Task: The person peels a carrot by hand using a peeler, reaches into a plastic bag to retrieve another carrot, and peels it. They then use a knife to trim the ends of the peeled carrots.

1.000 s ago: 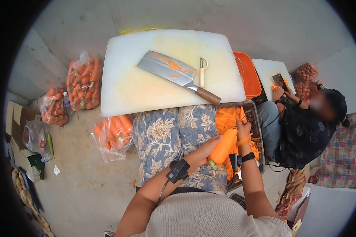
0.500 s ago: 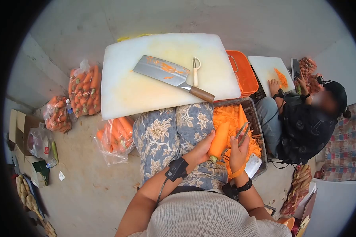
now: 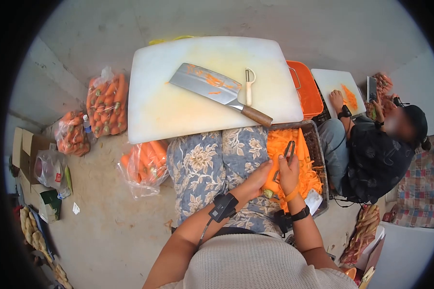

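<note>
A thick, peeled orange carrot (image 3: pixel 271 186), its stem end toward the wearer, is held over the patterned lap beside the left edge of a dark plastic crate (image 3: pixel 323 166). The left hand (image 3: pixel 256 184) has its fingers curled round the carrot's side; the right hand (image 3: pixel 288 174) has its fingers closed on a slim metal peeler (image 3: pixel 292 147) at the carrot's other side, though blade contact is too small to tell. Bright orange shavings (image 3: pixel 310 180) fill the crate. Beyond the lap, a broad-bladed steel cleaver with a brown handle (image 3: pixel 226 98) lies on a white cutting board (image 3: pixel 178 115), handle toward the board's near right corner, just beside a cream-handled peeler (image 3: pixel 249 92).
</note>
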The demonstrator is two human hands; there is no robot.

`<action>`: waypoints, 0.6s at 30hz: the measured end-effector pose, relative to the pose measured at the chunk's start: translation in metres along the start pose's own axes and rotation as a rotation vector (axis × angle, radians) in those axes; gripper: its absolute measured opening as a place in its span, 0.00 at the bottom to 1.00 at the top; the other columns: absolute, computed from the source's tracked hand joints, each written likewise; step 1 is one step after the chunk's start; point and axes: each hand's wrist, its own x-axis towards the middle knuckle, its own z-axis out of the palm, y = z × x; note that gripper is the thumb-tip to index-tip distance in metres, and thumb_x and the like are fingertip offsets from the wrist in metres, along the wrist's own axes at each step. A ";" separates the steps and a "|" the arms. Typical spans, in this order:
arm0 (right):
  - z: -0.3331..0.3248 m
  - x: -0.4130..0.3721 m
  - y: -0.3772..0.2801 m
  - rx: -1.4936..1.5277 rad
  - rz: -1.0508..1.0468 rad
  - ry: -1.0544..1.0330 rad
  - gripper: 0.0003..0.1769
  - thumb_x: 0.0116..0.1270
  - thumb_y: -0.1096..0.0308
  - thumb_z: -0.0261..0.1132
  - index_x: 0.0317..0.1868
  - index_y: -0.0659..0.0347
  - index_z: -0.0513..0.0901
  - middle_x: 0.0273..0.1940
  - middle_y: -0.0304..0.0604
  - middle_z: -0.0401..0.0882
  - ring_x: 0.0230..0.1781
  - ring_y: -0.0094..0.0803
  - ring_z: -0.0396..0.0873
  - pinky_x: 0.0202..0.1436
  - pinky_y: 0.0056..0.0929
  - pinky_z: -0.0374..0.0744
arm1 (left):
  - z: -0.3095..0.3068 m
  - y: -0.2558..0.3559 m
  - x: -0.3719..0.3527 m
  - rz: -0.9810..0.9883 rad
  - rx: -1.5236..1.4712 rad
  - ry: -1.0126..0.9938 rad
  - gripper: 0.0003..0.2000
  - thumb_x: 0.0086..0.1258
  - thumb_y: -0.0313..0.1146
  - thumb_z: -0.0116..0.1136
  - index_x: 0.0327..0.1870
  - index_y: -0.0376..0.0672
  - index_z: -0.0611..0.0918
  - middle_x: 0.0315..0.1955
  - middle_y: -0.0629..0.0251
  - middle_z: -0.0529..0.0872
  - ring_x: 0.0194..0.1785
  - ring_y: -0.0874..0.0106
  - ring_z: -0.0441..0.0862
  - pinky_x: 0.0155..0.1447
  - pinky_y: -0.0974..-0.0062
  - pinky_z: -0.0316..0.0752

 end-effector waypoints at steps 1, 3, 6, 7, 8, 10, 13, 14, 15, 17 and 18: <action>-0.001 0.005 0.003 0.059 0.054 -0.005 0.15 0.62 0.65 0.59 0.42 0.68 0.68 0.35 0.43 0.69 0.36 0.27 0.69 0.39 0.25 0.69 | -0.002 -0.003 0.003 0.000 -0.003 0.002 0.18 0.73 0.45 0.35 0.56 0.45 0.65 0.46 0.63 0.75 0.45 0.73 0.78 0.42 0.72 0.78; -0.003 0.020 0.006 0.071 0.097 0.027 0.14 0.62 0.65 0.59 0.40 0.67 0.68 0.32 0.40 0.69 0.31 0.23 0.68 0.34 0.22 0.68 | -0.007 -0.010 0.006 -0.026 0.114 0.083 0.17 0.73 0.45 0.35 0.55 0.45 0.65 0.44 0.63 0.75 0.42 0.73 0.78 0.39 0.72 0.78; -0.002 0.033 0.014 0.094 0.121 0.030 0.14 0.62 0.64 0.60 0.38 0.67 0.68 0.27 0.36 0.67 0.22 0.18 0.65 0.23 0.18 0.64 | -0.007 -0.007 0.003 -0.063 0.082 0.035 0.20 0.72 0.45 0.40 0.59 0.42 0.63 0.45 0.64 0.75 0.42 0.74 0.78 0.40 0.75 0.77; -0.002 0.034 0.013 0.095 0.113 0.017 0.14 0.62 0.64 0.60 0.37 0.67 0.68 0.27 0.35 0.67 0.22 0.18 0.65 0.23 0.18 0.64 | -0.006 -0.005 0.000 -0.063 0.071 0.040 0.20 0.72 0.45 0.40 0.59 0.42 0.63 0.45 0.64 0.75 0.42 0.74 0.78 0.40 0.75 0.77; 0.000 0.036 0.012 0.100 0.102 0.004 0.15 0.62 0.63 0.61 0.37 0.66 0.68 0.26 0.35 0.67 0.22 0.18 0.65 0.23 0.18 0.64 | -0.004 0.000 -0.003 -0.087 0.073 0.035 0.21 0.72 0.45 0.39 0.60 0.43 0.62 0.44 0.65 0.76 0.42 0.74 0.79 0.39 0.75 0.78; 0.002 0.040 0.009 0.095 0.129 -0.021 0.15 0.62 0.63 0.61 0.37 0.66 0.68 0.26 0.35 0.68 0.22 0.18 0.65 0.22 0.18 0.65 | -0.002 0.007 -0.005 -0.108 0.079 0.030 0.21 0.72 0.45 0.39 0.61 0.44 0.61 0.44 0.65 0.76 0.41 0.73 0.79 0.38 0.74 0.78; 0.002 0.047 0.015 0.136 0.183 -0.036 0.15 0.61 0.63 0.61 0.37 0.66 0.68 0.26 0.34 0.68 0.21 0.18 0.65 0.22 0.18 0.65 | -0.001 0.005 -0.002 -0.107 0.055 0.070 0.20 0.72 0.46 0.37 0.58 0.44 0.63 0.42 0.64 0.76 0.38 0.74 0.79 0.35 0.73 0.79; 0.002 0.050 0.020 0.182 0.208 -0.030 0.15 0.61 0.63 0.61 0.37 0.66 0.68 0.26 0.34 0.68 0.21 0.18 0.66 0.22 0.18 0.65 | -0.005 0.001 0.002 -0.106 0.053 0.045 0.20 0.72 0.46 0.37 0.58 0.45 0.62 0.42 0.64 0.76 0.39 0.74 0.79 0.36 0.74 0.79; 0.002 0.052 0.023 0.180 0.214 -0.030 0.15 0.61 0.63 0.61 0.37 0.66 0.68 0.26 0.34 0.68 0.21 0.18 0.66 0.22 0.18 0.65 | -0.005 0.001 0.003 -0.105 0.050 0.019 0.20 0.72 0.46 0.37 0.58 0.45 0.62 0.43 0.64 0.76 0.40 0.75 0.79 0.36 0.74 0.79; 0.001 0.056 0.028 0.146 0.194 -0.051 0.15 0.61 0.63 0.61 0.37 0.67 0.69 0.25 0.35 0.69 0.20 0.18 0.66 0.20 0.18 0.65 | -0.006 0.000 0.004 -0.115 0.052 0.029 0.20 0.72 0.46 0.37 0.58 0.45 0.62 0.43 0.65 0.76 0.40 0.75 0.79 0.36 0.75 0.79; 0.001 0.056 0.025 0.145 0.197 -0.054 0.15 0.61 0.63 0.61 0.37 0.67 0.69 0.25 0.35 0.69 0.20 0.18 0.66 0.20 0.18 0.65 | -0.005 0.001 0.003 -0.119 0.057 0.040 0.20 0.72 0.46 0.36 0.58 0.46 0.62 0.43 0.65 0.76 0.40 0.75 0.79 0.36 0.75 0.79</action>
